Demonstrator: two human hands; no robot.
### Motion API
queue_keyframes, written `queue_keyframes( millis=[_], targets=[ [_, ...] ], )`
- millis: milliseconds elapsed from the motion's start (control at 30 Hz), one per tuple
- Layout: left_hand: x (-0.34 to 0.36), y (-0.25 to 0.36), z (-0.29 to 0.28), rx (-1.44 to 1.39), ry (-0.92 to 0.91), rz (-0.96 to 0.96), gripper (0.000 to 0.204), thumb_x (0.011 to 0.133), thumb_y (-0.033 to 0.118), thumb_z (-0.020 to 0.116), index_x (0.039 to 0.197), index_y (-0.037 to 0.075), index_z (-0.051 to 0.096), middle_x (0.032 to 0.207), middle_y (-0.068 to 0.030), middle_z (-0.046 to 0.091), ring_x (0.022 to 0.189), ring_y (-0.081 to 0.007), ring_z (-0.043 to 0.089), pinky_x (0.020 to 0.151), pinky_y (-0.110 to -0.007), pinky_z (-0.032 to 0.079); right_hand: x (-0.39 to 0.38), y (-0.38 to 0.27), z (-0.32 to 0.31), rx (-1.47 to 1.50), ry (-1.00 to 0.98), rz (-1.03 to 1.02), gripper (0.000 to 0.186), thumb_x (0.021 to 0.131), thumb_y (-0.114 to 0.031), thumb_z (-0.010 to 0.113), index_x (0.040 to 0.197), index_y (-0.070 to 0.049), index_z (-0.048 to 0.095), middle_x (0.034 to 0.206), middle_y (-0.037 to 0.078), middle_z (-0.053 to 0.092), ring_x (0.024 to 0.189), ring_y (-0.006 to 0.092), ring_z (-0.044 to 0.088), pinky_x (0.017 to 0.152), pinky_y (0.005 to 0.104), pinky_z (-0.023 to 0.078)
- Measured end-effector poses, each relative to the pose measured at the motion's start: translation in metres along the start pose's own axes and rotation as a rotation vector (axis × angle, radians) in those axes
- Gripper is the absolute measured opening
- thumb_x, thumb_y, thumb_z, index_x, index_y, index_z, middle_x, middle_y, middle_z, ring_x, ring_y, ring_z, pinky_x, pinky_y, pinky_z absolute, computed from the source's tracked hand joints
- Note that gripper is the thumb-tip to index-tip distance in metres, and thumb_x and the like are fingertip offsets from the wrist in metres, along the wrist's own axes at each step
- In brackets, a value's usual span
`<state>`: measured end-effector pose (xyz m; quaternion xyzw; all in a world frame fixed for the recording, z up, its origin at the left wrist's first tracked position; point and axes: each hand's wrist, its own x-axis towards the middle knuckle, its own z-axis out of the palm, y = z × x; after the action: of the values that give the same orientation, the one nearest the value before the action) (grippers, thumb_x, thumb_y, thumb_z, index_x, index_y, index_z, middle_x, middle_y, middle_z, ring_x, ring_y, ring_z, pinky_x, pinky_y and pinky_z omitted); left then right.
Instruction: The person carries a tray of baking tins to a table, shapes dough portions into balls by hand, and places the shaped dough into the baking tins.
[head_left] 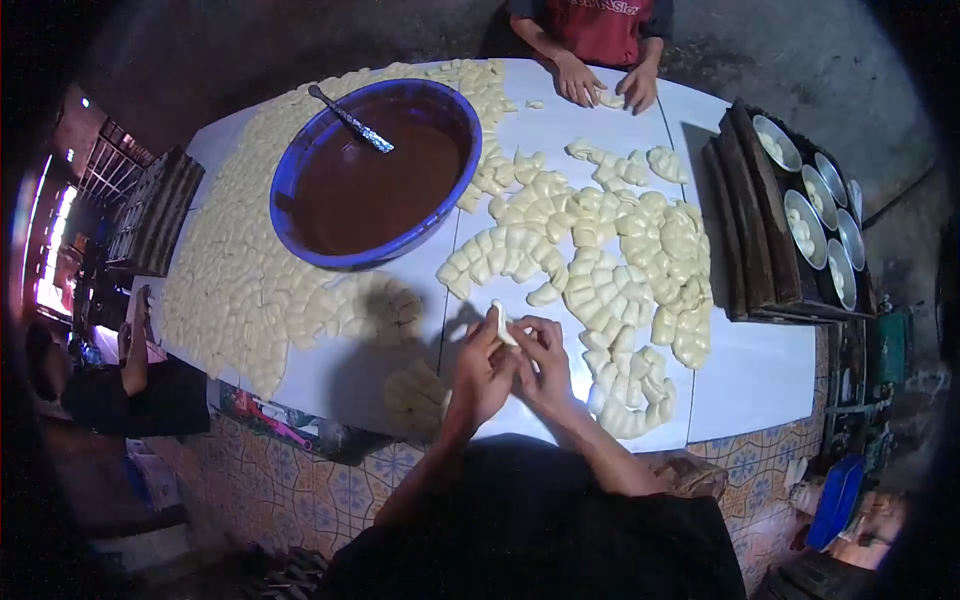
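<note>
Near the front edge of the table, my left hand point(481, 373) and my right hand point(545, 366) meet, fingers closed on a small pale dough piece point(503, 324). Its tip pokes up between my fingers; the rest is hidden. Just beyond lies a curved row of dough pieces point(510, 252), touching one another. More cut dough pieces point(607, 290) spread to the right of my hands. Left of these stands a blue basin point(283, 225) of smooth brown filling point(375, 195), with a metal spoon point(350, 118) leaning on its rim.
Flattened dough pieces point(235, 270) cover the table's left side. Across the table, a co-worker's hands point(610, 85) work a piece of dough. At right, dark wooden trays point(745, 210) are stacked, with round metal tins point(805, 230) on top. Another person point(130, 390) is at the left.
</note>
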<state>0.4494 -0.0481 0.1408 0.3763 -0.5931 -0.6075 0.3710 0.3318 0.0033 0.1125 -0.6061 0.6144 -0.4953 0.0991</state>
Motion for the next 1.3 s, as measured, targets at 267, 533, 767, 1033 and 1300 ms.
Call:
queue_keyframes(
  millis=[267, 533, 767, 1033, 1300],
  targets=[
    [-0.026, -0.011, 0.002, -0.199, -0.100, -0.070, 0.016, 0.089, 0.005, 0.060, 0.101, -0.007, 0.061, 0.100, -0.0094, 0.056, 0.082, -0.0151, 0.061, 0.072, -0.027, 0.053, -0.014, -0.006, -0.029, 0.638, 0.105, 0.184, 0.019, 0.084, -0.001, 0.063, 0.103, 0.000, 0.066, 0.111, 0.012, 0.057, 0.096, 0.0187, 0.058, 0.082, 0.0296, 0.048],
    [-0.046, -0.026, 0.010, 0.066, 0.024, -0.044, 0.017, 0.088, 0.008, 0.064, 0.099, -0.001, 0.057, 0.089, -0.0051, 0.059, 0.084, -0.0126, 0.059, 0.069, -0.026, 0.053, -0.044, -0.015, -0.030, 0.457, -0.039, 0.573, 0.032, 0.090, -0.014, 0.059, 0.119, -0.001, 0.057, 0.091, 0.006, 0.061, 0.073, 0.0107, 0.056, 0.066, 0.0255, 0.047],
    [-0.044, -0.056, -0.020, 0.435, -0.142, 0.274, 0.029, 0.077, -0.005, 0.059, 0.105, 0.002, 0.055, 0.108, -0.0087, 0.053, 0.105, -0.0204, 0.055, 0.090, -0.037, 0.044, -0.053, 0.016, -0.006, 0.724, -0.393, 0.578, 0.035, 0.088, -0.009, 0.059, 0.122, -0.002, 0.056, 0.099, 0.011, 0.064, 0.073, 0.0145, 0.060, 0.067, 0.0288, 0.051],
    [-0.017, -0.116, -0.062, 0.903, -0.042, 0.329, 0.029, 0.085, 0.019, 0.062, 0.103, -0.004, 0.060, 0.103, -0.0158, 0.061, 0.095, -0.0247, 0.058, 0.085, -0.036, 0.047, -0.048, 0.053, -0.053, 0.387, 0.207, 0.414, 0.038, 0.081, -0.011, 0.068, 0.118, -0.005, 0.061, 0.132, 0.016, 0.052, 0.124, 0.0280, 0.048, 0.101, 0.0367, 0.039],
    [0.017, -0.130, -0.044, 0.497, 0.121, 0.242, 0.027, 0.083, 0.016, 0.062, 0.100, -0.005, 0.059, 0.096, -0.0154, 0.062, 0.087, -0.0228, 0.060, 0.079, -0.032, 0.049, -0.011, 0.179, -0.397, 0.286, 1.430, 0.885, 0.040, 0.083, -0.028, 0.067, 0.110, -0.004, 0.049, 0.079, 0.001, 0.050, 0.064, 0.0124, 0.052, 0.062, 0.0371, 0.053]
  ],
)
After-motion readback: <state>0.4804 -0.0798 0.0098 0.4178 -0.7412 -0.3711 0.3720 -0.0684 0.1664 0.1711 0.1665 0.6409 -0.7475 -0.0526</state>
